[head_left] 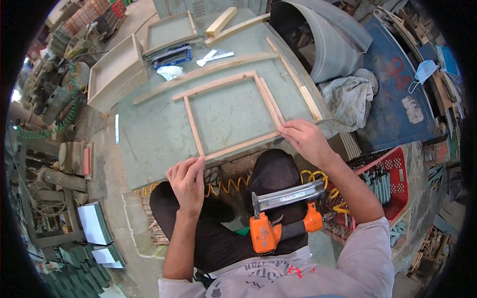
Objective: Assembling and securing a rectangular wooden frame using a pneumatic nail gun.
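Note:
A rectangular frame of thin wooden strips [213, 85] lies flat on the pale green worktable [149, 149], its near side along the table's front edge. My left hand [187, 180] is closed in a pinch at the near left corner. At the near right corner, the fingers of my right hand [304, 139] grip the strip ends. A second strip appears to lie against the frame's right side, and the far strip sticks out past the left corner. Across my lap rests an orange and grey nail gun [278, 228], touched by neither hand.
Long wooden strips [208, 74] lie beyond the frame. Farther back are a shallow wooden drawer [119, 74], a blue tool [172, 57] and a wood block [221, 22]. A yellow coiled hose [228, 186] hangs under the table edge. To my right stands a red crate [397, 186].

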A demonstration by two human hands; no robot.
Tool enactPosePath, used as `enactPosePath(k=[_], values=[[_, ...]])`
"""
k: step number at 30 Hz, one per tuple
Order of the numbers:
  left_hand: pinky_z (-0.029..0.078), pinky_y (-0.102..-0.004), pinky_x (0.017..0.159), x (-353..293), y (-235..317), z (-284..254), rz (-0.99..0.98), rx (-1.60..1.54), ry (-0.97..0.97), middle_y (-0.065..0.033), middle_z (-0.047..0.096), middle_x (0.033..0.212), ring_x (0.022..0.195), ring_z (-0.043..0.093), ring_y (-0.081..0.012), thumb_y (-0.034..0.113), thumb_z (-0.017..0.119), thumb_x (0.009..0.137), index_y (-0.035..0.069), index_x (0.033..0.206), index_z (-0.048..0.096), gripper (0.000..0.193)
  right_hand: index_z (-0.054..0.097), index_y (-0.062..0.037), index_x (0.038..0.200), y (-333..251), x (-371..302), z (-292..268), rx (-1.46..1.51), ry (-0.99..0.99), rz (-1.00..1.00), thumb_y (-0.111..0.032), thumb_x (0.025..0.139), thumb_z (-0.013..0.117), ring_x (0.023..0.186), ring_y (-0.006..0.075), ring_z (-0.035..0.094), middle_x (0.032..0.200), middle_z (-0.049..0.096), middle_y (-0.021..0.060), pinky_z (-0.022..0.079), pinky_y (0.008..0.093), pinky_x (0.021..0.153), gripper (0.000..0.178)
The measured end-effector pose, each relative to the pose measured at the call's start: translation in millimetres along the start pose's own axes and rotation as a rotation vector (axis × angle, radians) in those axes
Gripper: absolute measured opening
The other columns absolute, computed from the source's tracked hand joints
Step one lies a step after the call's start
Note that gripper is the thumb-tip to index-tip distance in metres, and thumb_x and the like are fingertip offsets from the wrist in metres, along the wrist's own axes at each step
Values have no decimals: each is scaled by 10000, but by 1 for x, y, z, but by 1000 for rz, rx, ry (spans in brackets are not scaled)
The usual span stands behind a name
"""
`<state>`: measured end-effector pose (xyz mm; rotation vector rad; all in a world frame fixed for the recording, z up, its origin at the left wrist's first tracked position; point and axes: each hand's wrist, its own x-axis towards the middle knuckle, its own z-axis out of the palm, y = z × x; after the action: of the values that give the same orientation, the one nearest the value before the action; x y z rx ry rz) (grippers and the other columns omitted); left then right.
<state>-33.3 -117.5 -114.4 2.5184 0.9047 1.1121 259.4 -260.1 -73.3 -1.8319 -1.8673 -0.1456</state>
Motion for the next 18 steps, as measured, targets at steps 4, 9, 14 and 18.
enactPosePath(k=[4, 9, 14, 18], values=[[387, -345, 801, 0, 4, -9, 43, 53, 41, -23, 640, 910, 847, 583, -211, 16, 690, 761, 94, 980, 695, 232, 642, -20, 879, -8, 2, 0, -78, 23, -65, -74, 763, 618, 876, 268, 626, 931, 644, 100, 510, 369, 775, 130], [392, -349, 795, -11, 4, 0, 13, 21, 62, -6, 640, 915, 853, 585, -199, 30, 697, 760, 95, 946, 697, 197, 637, -24, 880, -9, -8, 4, -73, -27, -26, -69, 770, 615, 856, 271, 629, 907, 648, 93, 508, 373, 758, 121], [394, -346, 801, -6, 4, 0, -5, 18, 79, -2, 635, 906, 853, 585, -190, 44, 700, 763, 103, 922, 691, 170, 636, -20, 871, -10, -5, 7, -91, 34, -59, -71, 792, 609, 829, 274, 629, 898, 654, 96, 505, 382, 733, 97], [400, -356, 808, -2, 3, -2, -8, -13, 64, -27, 636, 920, 866, 588, -215, 47, 695, 772, 87, 934, 674, 167, 635, -13, 855, -7, -1, 10, -85, 31, -44, -84, 836, 604, 811, 281, 629, 887, 661, 97, 504, 386, 731, 80]])
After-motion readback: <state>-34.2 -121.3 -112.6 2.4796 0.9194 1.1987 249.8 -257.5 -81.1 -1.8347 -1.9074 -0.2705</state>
